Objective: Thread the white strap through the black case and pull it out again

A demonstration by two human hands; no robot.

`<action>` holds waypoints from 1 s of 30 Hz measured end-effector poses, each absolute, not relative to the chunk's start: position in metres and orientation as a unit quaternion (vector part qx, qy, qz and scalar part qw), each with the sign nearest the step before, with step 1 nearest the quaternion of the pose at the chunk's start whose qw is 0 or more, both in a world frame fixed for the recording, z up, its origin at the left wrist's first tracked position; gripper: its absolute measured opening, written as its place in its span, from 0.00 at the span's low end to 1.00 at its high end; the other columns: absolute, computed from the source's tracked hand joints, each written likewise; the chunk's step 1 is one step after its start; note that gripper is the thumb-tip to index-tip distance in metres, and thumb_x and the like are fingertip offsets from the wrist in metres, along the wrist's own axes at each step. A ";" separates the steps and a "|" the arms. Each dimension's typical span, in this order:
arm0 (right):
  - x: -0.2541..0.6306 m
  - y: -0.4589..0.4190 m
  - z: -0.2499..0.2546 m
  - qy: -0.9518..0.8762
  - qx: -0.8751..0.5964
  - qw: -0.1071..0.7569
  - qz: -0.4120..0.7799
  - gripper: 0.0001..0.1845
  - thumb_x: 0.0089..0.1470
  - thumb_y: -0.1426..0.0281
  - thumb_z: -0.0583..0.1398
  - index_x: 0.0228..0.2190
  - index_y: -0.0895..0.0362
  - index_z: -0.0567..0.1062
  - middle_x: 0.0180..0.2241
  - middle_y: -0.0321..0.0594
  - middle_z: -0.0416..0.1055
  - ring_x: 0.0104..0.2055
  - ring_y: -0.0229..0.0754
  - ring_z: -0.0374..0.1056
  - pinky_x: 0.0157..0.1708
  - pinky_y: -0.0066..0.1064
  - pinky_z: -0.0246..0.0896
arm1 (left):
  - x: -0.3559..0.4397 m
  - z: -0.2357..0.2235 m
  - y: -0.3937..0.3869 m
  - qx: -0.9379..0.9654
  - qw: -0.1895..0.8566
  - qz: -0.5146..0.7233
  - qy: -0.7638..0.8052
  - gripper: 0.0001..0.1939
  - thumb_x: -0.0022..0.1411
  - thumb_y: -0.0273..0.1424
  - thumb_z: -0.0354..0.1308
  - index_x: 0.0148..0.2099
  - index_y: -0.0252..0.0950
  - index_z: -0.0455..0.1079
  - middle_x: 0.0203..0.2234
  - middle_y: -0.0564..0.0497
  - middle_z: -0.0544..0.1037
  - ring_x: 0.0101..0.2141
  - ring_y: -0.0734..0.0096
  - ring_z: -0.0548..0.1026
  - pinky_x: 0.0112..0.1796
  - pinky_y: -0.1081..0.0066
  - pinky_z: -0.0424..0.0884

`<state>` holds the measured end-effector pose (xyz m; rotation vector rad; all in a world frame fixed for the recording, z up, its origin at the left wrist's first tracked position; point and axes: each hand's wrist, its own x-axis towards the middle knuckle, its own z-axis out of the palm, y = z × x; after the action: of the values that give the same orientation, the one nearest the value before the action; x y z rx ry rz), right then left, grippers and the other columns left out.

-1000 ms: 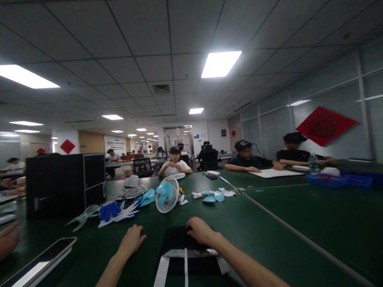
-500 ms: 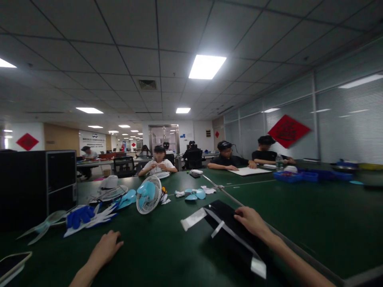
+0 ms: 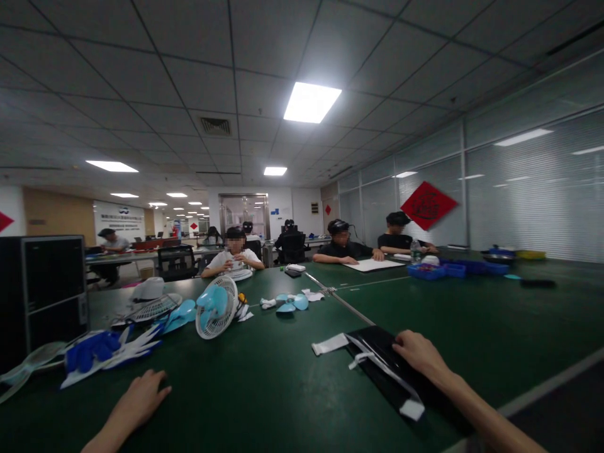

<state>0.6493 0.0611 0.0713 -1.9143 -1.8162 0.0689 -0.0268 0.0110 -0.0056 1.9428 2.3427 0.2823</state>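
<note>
A flat black glossy pouch-like piece (image 3: 377, 352) with white strips along its near edge lies on the green table (image 3: 264, 390), right of the middle. My right hand (image 3: 418, 353) is at its far right side, fingers curled on it; the fingertips are partly hidden. The white strips stick out toward the left and toward me. At the left, my left hand (image 3: 140, 396) rests low over the table with fingers loosely apart, holding nothing. Nearest to it are blue and white gloves (image 3: 101, 352).
A white fan cage with blue blades (image 3: 217, 308) stands left of the middle. Loose blue fan blades (image 3: 285, 303) lie beyond. A black computer case (image 3: 51, 289) stands at the left. Blue bins (image 3: 427, 270) sit at the far right. Several people sit across the table.
The black piece has gone from tilted up to lying flatter on the table, with my right hand still on it. The view has turned right. My left hand stays open.
</note>
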 end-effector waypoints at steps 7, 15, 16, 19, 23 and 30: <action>0.654 0.033 0.066 -0.672 -0.699 0.245 -0.016 0.16 0.58 0.59 0.52 0.32 0.57 0.73 0.33 0.48 0.77 0.34 0.49 0.73 0.31 0.33 0.60 | -0.043 -0.021 0.023 0.643 0.042 0.087 0.759 0.31 0.58 0.44 0.43 0.56 0.30 0.66 0.52 0.38 0.71 0.50 0.53 0.71 0.49 0.59 0.68; 0.656 -0.010 0.033 -0.662 -0.674 0.274 0.180 0.19 0.52 0.53 0.54 0.33 0.54 0.72 0.24 0.40 0.76 0.25 0.44 0.71 0.23 0.29 0.58 | -0.044 -0.026 0.025 0.640 0.028 0.096 0.762 0.31 0.58 0.45 0.44 0.56 0.31 0.66 0.52 0.39 0.72 0.50 0.54 0.72 0.48 0.61 0.69; 0.655 -0.011 0.029 -0.652 -0.673 0.288 0.197 0.19 0.50 0.53 0.54 0.34 0.55 0.72 0.23 0.40 0.76 0.24 0.43 0.70 0.21 0.29 0.58 | -0.043 -0.025 0.024 0.639 0.025 0.097 0.762 0.31 0.58 0.45 0.44 0.56 0.31 0.66 0.52 0.39 0.71 0.50 0.54 0.72 0.48 0.61 0.69; 0.652 -0.012 0.022 -0.627 -0.671 0.328 0.222 0.22 0.45 0.54 0.56 0.37 0.56 0.72 0.23 0.39 0.75 0.22 0.42 0.69 0.20 0.28 0.58 | -0.040 -0.022 0.022 0.642 0.026 0.088 0.761 0.31 0.58 0.45 0.44 0.56 0.30 0.66 0.52 0.39 0.71 0.50 0.54 0.71 0.49 0.61 0.69; 0.650 -0.013 0.026 -0.610 -0.663 0.357 0.247 0.26 0.40 0.55 0.57 0.39 0.58 0.72 0.22 0.39 0.73 0.21 0.41 0.68 0.18 0.28 0.57 | -0.036 -0.016 0.018 0.639 0.035 0.080 0.764 0.31 0.58 0.45 0.44 0.56 0.31 0.66 0.53 0.39 0.71 0.51 0.54 0.71 0.49 0.60 0.69; 0.650 -0.012 0.035 -0.570 -0.636 0.384 0.352 0.28 0.34 0.55 0.59 0.37 0.58 0.74 0.21 0.36 0.69 0.19 0.37 0.61 0.16 0.26 0.53 | -0.036 -0.016 0.019 0.638 0.043 0.068 0.766 0.32 0.58 0.46 0.44 0.57 0.30 0.65 0.54 0.37 0.70 0.52 0.52 0.70 0.49 0.59 0.68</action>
<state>0.6499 -0.0118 0.0346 -1.6194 -1.4521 0.8958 -0.0356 0.0190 -0.0157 1.9519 2.3412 0.2086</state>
